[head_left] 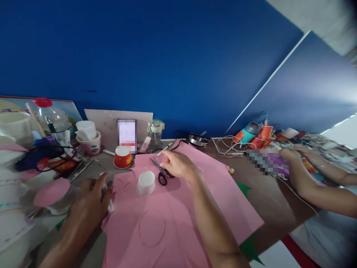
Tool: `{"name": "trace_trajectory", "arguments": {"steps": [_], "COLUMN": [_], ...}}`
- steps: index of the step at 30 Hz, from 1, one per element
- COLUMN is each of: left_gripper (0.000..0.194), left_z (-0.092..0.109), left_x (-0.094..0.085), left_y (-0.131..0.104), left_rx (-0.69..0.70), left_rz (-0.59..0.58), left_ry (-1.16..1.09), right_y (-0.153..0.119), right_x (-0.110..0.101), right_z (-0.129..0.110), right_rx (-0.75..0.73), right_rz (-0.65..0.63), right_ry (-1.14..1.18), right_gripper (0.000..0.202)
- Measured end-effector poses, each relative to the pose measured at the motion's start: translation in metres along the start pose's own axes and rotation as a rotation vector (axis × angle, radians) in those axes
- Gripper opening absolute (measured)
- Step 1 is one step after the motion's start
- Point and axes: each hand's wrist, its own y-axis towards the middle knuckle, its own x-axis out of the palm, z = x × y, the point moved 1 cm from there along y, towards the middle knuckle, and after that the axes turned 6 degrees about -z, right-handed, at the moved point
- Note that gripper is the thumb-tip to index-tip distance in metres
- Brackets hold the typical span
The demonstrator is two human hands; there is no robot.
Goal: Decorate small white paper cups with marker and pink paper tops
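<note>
A large pink paper sheet [173, 219] covers the middle of the table, with a round outline drawn on it. My left hand [93, 197], slightly blurred, is at the sheet's left edge, its fingers curled round a slim white stick [111, 205]. Black-handled scissors [162, 178] lie over the sheet with their blades pointing to the upper left. At their middle is my right hand [178, 163], thumb and fingers closed on them; the exact contact is partly hidden. An upside-down white paper cup [146, 183] stands left of the scissors. Just beyond the right fingertips lies a white marker [164, 149].
Behind the sheet stand a red cup [123, 158], a phone [126, 134] and a lidded jar [156, 131]. Cups, a bottle [50, 113] and pink-topped cups crowd the left. Tape rolls [197, 140] and white cables lie rear right. Another person's hands [291, 156] work at far right.
</note>
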Motion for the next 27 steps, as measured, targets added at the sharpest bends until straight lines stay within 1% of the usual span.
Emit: {"name": "trace_trajectory", "arguments": {"steps": [1, 3, 5, 6, 8, 10, 11, 12, 15, 16, 19, 21, 23, 25, 27], "left_gripper": [0.040, 0.035, 0.030, 0.024, 0.014, 0.014, 0.014, 0.013, 0.028, 0.029, 0.020, 0.013, 0.014, 0.015, 0.013], "left_z": [0.005, 0.016, 0.025, 0.030, 0.039, 0.049, 0.055, 0.059, 0.071, 0.073, 0.078, 0.080, 0.081, 0.082, 0.081], "left_x": [0.004, 0.013, 0.022, 0.025, 0.029, 0.030, 0.030, 0.030, 0.032, 0.034, 0.037, 0.038, 0.037, 0.036, 0.032], "left_y": [-0.003, -0.010, -0.016, -0.020, -0.027, -0.034, -0.038, -0.042, -0.050, -0.052, -0.056, -0.056, -0.056, -0.055, -0.052], "left_rx": [0.043, 0.164, 0.224, 0.262, 0.367, 0.502, 0.532, 0.532, 0.453, 0.424, 0.364, 0.335, 0.323, 0.300, 0.238], "left_rz": [-0.001, -0.026, -0.093, -0.122, -0.250, -0.401, -0.461, -0.492, -0.521, -0.533, -0.560, -0.551, -0.550, -0.551, -0.508], "left_ry": [0.031, -0.045, -0.104, -0.108, -0.104, -0.109, -0.102, -0.087, 0.007, 0.035, 0.050, -0.016, -0.138, -0.301, -0.504], "right_y": [0.004, 0.011, 0.016, 0.018, 0.019, 0.018, 0.016, 0.015, 0.009, 0.007, -0.003, -0.010, -0.016, -0.019, -0.017], "right_x": [0.004, 0.014, 0.021, 0.023, 0.025, 0.024, 0.023, 0.022, 0.022, 0.024, 0.032, 0.039, 0.046, 0.053, 0.058], "right_z": [0.001, 0.003, 0.004, 0.005, 0.006, 0.007, 0.007, 0.007, 0.006, 0.006, 0.007, 0.008, 0.008, 0.008, 0.007], "right_rx": [0.018, 0.053, 0.074, 0.078, 0.083, 0.082, 0.080, 0.078, 0.083, 0.088, 0.110, 0.129, 0.153, 0.182, 0.209], "right_rz": [-0.032, -0.091, -0.121, -0.128, -0.141, -0.148, -0.147, -0.144, -0.138, -0.139, -0.152, -0.156, -0.141, -0.111, -0.087], "right_ry": [-0.019, -0.053, -0.071, -0.075, -0.082, -0.089, -0.094, -0.100, -0.131, -0.144, -0.181, -0.205, -0.228, -0.247, -0.253], "right_gripper": [0.037, 0.039, 0.040, 0.040, 0.040, 0.041, 0.043, 0.044, 0.041, 0.037, 0.026, 0.023, 0.023, 0.026, 0.028]}}
